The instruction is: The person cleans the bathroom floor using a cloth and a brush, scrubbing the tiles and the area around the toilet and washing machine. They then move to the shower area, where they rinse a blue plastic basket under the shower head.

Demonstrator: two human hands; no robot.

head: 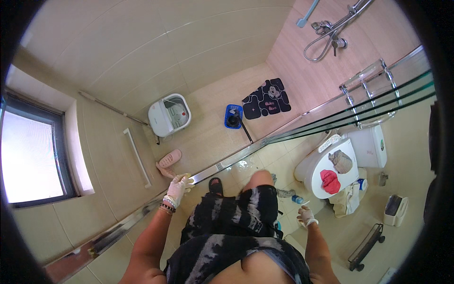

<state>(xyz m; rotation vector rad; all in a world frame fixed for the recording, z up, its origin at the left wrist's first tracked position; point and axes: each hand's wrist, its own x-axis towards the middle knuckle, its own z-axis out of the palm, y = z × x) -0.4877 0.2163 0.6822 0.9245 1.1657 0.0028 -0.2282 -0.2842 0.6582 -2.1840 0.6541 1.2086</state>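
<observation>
My left hand (pixel 178 188), in a thin white glove with bracelets at the wrist, is at the metal floor track (pixel 212 170) of the glass shower door. Its fingers are curled, with something small and yellowish at their tips that is too small to name. My right hand (pixel 307 216), also gloved, is low on the other side with bent fingers. Close to its fingertips shows a small white piece (pixel 305 203); whether the hand grips it is unclear. Just beyond is a blue bottle (pixel 297 199) on the tiled floor, beside a grey cloth (pixel 284 193).
On the toilet lid (pixel 315 181) rest a red cloth (pixel 330 181) and a grey-brown cloth (pixel 340 161). Glass door panels (pixel 319 124) stand along the track. The shower floor holds a foot bath (pixel 170 115), a blue basket (pixel 233 116), a black mat (pixel 267 99) and pink slippers (pixel 169 159).
</observation>
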